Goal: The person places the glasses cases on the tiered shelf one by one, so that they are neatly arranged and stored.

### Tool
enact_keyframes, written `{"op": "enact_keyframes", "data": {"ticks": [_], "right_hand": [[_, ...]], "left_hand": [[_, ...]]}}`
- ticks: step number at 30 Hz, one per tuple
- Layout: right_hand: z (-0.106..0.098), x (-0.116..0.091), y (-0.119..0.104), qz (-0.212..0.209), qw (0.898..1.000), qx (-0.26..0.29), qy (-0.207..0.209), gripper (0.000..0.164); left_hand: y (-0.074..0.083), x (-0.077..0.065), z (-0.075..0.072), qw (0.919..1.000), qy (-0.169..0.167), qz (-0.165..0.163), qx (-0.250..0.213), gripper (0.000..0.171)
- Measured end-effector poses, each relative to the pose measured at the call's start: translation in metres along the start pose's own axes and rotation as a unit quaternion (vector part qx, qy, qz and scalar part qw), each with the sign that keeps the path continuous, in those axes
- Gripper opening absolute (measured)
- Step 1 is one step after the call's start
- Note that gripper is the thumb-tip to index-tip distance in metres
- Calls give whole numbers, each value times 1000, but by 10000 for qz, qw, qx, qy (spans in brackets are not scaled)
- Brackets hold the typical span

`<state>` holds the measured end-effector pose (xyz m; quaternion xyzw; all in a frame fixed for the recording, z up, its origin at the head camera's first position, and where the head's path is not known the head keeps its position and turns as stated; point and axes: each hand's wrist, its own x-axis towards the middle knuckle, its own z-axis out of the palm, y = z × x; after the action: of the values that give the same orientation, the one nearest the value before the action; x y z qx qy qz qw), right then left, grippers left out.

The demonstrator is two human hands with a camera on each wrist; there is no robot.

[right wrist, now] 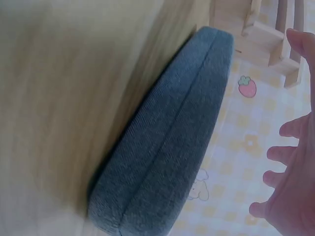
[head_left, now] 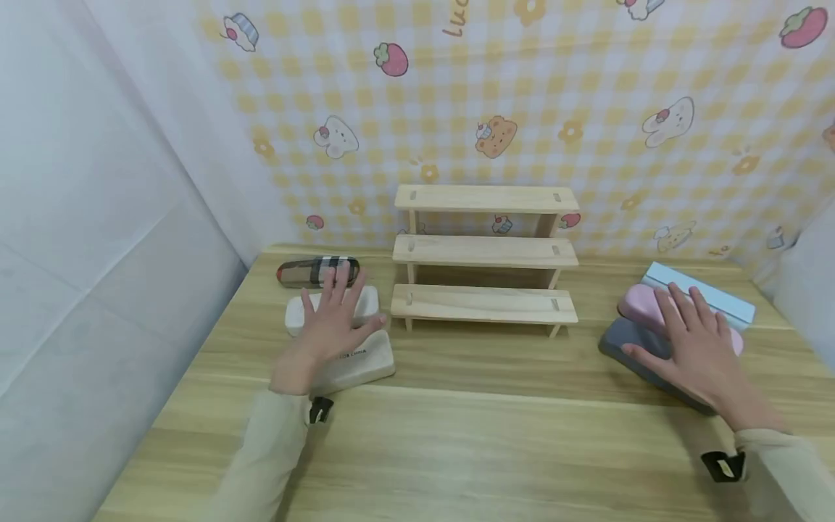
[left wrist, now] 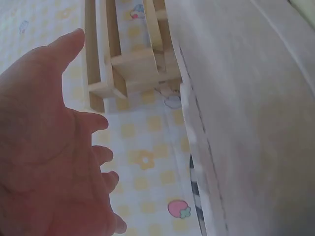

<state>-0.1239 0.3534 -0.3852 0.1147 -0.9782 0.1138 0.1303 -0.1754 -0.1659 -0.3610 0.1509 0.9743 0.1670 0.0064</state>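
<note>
Hovering, fingers spread: right hand (head_left: 704, 351) over the grey case (right wrist: 165, 137) and pink case (head_left: 641, 304), right of the wooden rack (head_left: 485, 250); left hand (head_left: 330, 326) over the cream case (head_left: 365, 364) and white case (head_left: 368, 303), left of it. All probably light, fairly stiff; grip across the narrow width.

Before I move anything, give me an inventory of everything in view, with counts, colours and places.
Plaid case: one, brown, black and white with a red end, left group, farthest back
White case: one, white, left group, middle
Printed case: one, off-white, left group, nearest
Box: one, light blue, right group, farthest back
Pink case: one, pink, right group, middle
Grey case: one, dark blue-grey, right group, nearest
Three-tier stand: one, pale wood, between groups
Table: one, wood-coloured, underneath
Cloth: one, yellow-white check with cartoon prints, behind
Left hand: one, bare, over left group
Right hand: one, bare, over right group
Sleeves: two, cream, on both arms
</note>
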Motion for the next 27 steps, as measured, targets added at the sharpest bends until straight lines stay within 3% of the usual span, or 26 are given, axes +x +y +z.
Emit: {"op": "enact_keyframes", "data": {"ticks": [12,27], "right_hand": [[-6,4,4,89,9995,250,-145,99],[-12,0,23,51,9998,209,48,96]], "left_hand": [[32,-2,9,9981,-36,373,-483,82],[55,7,27,9976,-388,140,-550,86]]}}
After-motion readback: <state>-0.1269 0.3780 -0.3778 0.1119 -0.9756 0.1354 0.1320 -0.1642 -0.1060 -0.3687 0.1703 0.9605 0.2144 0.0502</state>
